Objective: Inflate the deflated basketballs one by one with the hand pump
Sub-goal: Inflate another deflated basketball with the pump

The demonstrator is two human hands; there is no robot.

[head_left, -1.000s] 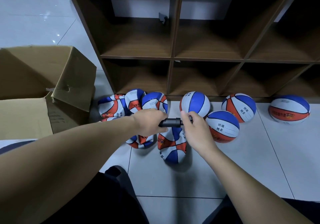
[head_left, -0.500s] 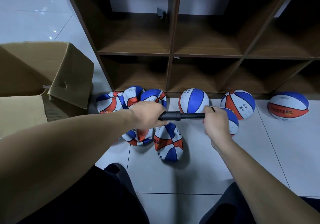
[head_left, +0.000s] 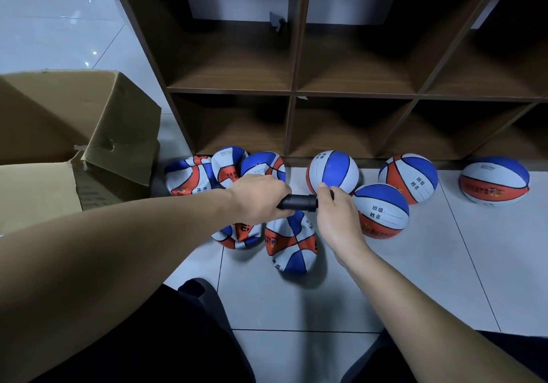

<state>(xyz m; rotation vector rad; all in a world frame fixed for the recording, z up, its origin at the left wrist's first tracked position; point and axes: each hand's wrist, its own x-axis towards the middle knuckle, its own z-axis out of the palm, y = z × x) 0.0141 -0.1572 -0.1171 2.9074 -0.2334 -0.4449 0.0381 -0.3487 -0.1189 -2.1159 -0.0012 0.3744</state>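
A: Pale floor tiles (head_left: 296, 302), dark wooden cubby shelf (head_left: 293, 95) behind, cardboard box (head_left: 89, 121) at left.

B: Both hands curl round the black hand pump (head_left: 298, 202), left hand (head_left: 258, 198) on the barrel, right hand (head_left: 336, 213) at its handle end, above limp basketballs (head_left: 292, 243); round ones (head_left: 381, 210) sit rightward.

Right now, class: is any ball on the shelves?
No: the shelves hold no ball; every ball, like the rightmost ball, lies on the floor.
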